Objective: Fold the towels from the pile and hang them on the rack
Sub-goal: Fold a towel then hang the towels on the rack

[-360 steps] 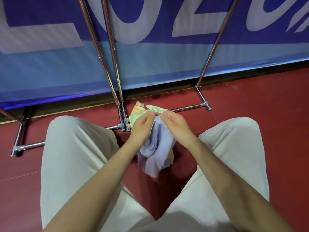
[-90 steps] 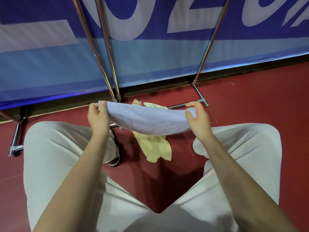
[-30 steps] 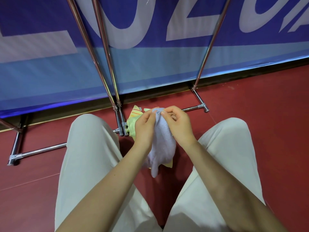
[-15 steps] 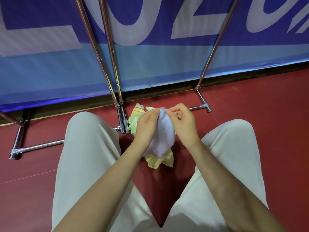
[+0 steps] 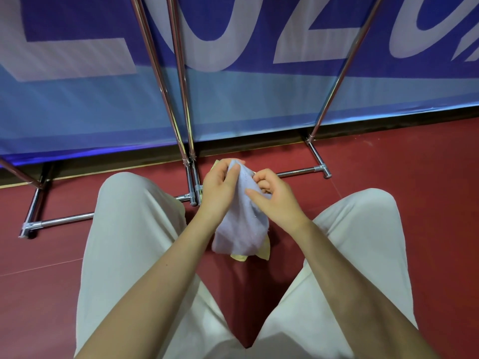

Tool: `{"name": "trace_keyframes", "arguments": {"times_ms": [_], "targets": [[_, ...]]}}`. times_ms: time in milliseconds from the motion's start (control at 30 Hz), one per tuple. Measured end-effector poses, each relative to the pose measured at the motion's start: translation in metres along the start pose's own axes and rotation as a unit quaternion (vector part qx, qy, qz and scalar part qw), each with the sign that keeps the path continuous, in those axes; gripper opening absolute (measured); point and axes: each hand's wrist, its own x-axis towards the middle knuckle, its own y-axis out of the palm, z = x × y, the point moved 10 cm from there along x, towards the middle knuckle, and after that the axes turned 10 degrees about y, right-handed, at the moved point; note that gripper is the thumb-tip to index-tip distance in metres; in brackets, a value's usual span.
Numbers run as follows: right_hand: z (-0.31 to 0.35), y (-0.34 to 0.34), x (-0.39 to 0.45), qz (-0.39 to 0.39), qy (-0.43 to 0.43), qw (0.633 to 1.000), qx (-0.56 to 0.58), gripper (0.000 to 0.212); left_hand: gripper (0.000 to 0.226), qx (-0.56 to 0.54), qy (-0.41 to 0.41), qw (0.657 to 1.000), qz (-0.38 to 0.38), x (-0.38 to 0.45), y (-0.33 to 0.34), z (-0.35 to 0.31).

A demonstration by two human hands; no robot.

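Note:
A pale lavender towel (image 5: pixel 241 229) hangs folded between my knees. My left hand (image 5: pixel 219 187) grips its top edge from the left, thumb pressed on the cloth. My right hand (image 5: pixel 274 198) pinches the same towel from the right, fingers curled into the fold. Under it lies a yellow towel (image 5: pixel 261 252) on the red floor, mostly hidden; only its lower corners and a bit near my left hand show. The chrome rack (image 5: pixel 181 99) rises just behind my hands, its slanted poles leaving the top of the frame.
The rack's floor bars (image 5: pixel 300 173) run left and right in front of a blue and white banner (image 5: pixel 259 99). My knees in cream trousers (image 5: pixel 134 229) flank the towels. Red floor (image 5: pixel 414 164) spreads to the right.
Three seconds ago the lavender towel was stretched wide between both hands; since then my hands came together and doubled it. In the last half second my right fingers shifted lower on the cloth.

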Motion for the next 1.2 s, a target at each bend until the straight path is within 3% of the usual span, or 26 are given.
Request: {"name": "trace_keyframes", "arguments": {"times_ms": [100, 200, 400, 467, 567, 700, 833, 900, 967, 1100, 1200], "targets": [[-0.011, 0.011, 0.001, 0.029, 0.018, 0.996, -0.082, 0.014, 0.018, -0.001, 0.025, 1.000, -0.008, 0.002, -0.012, -0.007], [-0.018, 0.010, 0.003, 0.023, 0.021, 0.988, -0.148, 0.028, 0.019, 0.013, 0.046, 0.999, -0.026, 0.004, -0.028, -0.014], [-0.008, 0.000, 0.000, -0.024, -0.021, 0.991, -0.129, 0.009, 0.017, 0.070, 0.055, 0.995, -0.050, 0.007, -0.048, -0.008], [-0.006, -0.004, 0.000, -0.036, -0.018, 0.992, -0.117, 0.014, 0.017, 0.073, 0.053, 0.994, -0.056, 0.005, -0.051, -0.008], [-0.013, -0.006, 0.005, -0.047, 0.001, 0.988, -0.149, 0.032, 0.020, 0.069, 0.054, 0.995, -0.036, -0.001, -0.045, -0.011], [-0.028, -0.008, 0.013, -0.076, 0.027, 0.975, -0.207, 0.011, 0.021, 0.079, 0.084, 0.993, 0.019, -0.010, -0.027, -0.018], [-0.040, -0.008, 0.018, -0.070, 0.048, 0.960, -0.267, 0.014, 0.023, 0.049, 0.077, 0.996, 0.010, -0.011, -0.026, -0.018], [-0.049, -0.008, 0.019, -0.041, 0.091, 0.973, -0.207, 0.018, 0.021, 0.033, 0.057, 0.998, -0.011, -0.009, -0.031, -0.012], [-0.054, -0.006, 0.018, -0.017, 0.133, 0.988, -0.078, 0.019, 0.019, 0.025, 0.036, 0.998, -0.036, -0.006, -0.038, -0.007], [-0.036, -0.036, 0.014, -0.106, 0.100, 0.972, 0.184, 0.006, 0.018, -0.003, 0.012, 0.996, -0.094, -0.003, -0.055, 0.000], [-0.023, -0.045, 0.011, -0.115, 0.059, 0.975, 0.181, 0.009, 0.021, 0.000, 0.005, 0.996, -0.094, -0.002, -0.057, 0.005]]}}
